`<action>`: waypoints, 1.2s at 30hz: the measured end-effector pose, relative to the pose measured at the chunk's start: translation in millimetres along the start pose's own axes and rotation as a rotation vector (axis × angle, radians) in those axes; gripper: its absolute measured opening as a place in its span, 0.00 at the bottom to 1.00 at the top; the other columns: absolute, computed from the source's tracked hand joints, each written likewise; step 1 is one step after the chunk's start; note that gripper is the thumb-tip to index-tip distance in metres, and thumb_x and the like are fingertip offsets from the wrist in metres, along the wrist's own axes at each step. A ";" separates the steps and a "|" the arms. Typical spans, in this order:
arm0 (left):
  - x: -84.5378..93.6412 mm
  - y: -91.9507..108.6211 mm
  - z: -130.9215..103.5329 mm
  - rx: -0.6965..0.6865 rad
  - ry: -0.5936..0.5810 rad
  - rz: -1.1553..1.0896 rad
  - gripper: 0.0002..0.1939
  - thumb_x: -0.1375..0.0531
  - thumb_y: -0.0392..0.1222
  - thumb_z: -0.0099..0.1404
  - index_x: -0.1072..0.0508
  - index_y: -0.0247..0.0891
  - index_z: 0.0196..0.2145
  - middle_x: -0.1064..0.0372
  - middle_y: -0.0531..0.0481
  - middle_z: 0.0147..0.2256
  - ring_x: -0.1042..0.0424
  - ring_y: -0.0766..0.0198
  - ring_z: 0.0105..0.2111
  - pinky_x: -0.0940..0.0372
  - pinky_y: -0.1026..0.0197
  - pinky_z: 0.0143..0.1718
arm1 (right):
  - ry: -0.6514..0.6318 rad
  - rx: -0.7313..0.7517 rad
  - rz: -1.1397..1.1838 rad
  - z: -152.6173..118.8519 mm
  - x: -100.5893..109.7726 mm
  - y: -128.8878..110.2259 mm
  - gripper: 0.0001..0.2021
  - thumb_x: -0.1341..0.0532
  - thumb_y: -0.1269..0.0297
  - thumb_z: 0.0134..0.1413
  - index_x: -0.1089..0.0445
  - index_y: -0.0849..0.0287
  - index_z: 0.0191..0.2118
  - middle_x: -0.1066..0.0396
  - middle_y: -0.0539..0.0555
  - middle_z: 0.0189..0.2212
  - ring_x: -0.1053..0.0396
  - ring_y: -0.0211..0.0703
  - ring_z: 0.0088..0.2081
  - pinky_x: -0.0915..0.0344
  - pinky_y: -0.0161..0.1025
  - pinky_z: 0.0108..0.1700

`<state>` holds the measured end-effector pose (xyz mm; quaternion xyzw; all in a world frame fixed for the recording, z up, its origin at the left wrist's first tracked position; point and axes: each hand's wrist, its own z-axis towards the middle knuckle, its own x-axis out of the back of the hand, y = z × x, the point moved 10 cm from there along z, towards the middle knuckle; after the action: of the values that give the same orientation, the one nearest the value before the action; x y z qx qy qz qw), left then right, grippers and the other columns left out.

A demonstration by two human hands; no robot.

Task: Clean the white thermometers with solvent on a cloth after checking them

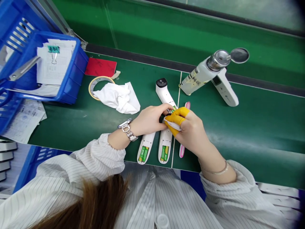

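Observation:
Two white handheld devices with open battery bays lie side by side at the bench's front edge, the left one (148, 140) and the right one (165, 140); green batteries show in both. My left hand (150, 119) curls its fingers round the dark head of the right device. Yellow finger covers are on my right hand (187, 125), which pinches a folded white cloth (173, 124) against that same head. Behind my hands a third white device (165, 93) with a black end lies with batteries partly showing. A pink toothbrush (182, 150) lies under my right hand.
A white dispenser bottle (197, 74) with its metal lid raised stands at the back right, beside another white device (226, 89). Left lie a crumpled white cloth (118, 97), a tape roll (90, 87), a red booklet (101, 67) and a blue basket (76, 68) with papers and scissors (25, 68).

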<state>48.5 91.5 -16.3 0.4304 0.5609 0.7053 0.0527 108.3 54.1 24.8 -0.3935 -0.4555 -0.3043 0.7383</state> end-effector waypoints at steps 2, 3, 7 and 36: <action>-0.5 -0.4 0.1 -0.002 -0.004 0.008 0.24 0.39 0.38 0.52 0.36 0.43 0.48 0.30 0.52 0.41 0.30 0.61 0.37 0.37 0.61 0.35 | -0.049 -0.001 0.024 -1.4 1.5 1.3 0.08 0.43 0.68 0.54 0.26 0.60 0.36 0.32 0.58 0.33 0.32 0.47 0.36 0.32 0.43 0.34; -0.7 -0.2 0.1 -0.004 -0.007 0.009 0.23 0.39 0.40 0.52 0.35 0.42 0.47 0.30 0.51 0.41 0.30 0.61 0.38 0.37 0.61 0.36 | -0.067 -0.006 0.033 -2.7 4.1 3.8 0.08 0.42 0.67 0.54 0.26 0.59 0.36 0.31 0.57 0.33 0.32 0.47 0.37 0.32 0.43 0.35; 0.4 3.7 0.0 -0.032 -0.009 0.007 0.16 0.39 0.44 0.55 0.32 0.42 0.42 0.29 0.52 0.38 0.30 0.62 0.38 0.38 0.62 0.35 | -0.100 -0.069 0.055 -8.9 17.7 24.8 0.06 0.40 0.67 0.53 0.26 0.55 0.35 0.29 0.54 0.32 0.31 0.46 0.36 0.32 0.41 0.34; -1.2 2.7 -0.5 -0.017 -0.018 -0.007 0.24 0.40 0.37 0.51 0.38 0.43 0.47 0.28 0.56 0.37 0.29 0.62 0.34 0.39 0.62 0.33 | -0.112 -0.202 -0.006 -0.9 -7.6 10.2 0.06 0.41 0.68 0.47 0.29 0.61 0.34 0.31 0.57 0.31 0.32 0.48 0.33 0.36 0.41 0.31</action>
<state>50.0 89.5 -14.7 0.4342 0.5559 0.7059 0.0641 113.9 59.2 14.5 -0.4812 -0.4642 -0.3284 0.6672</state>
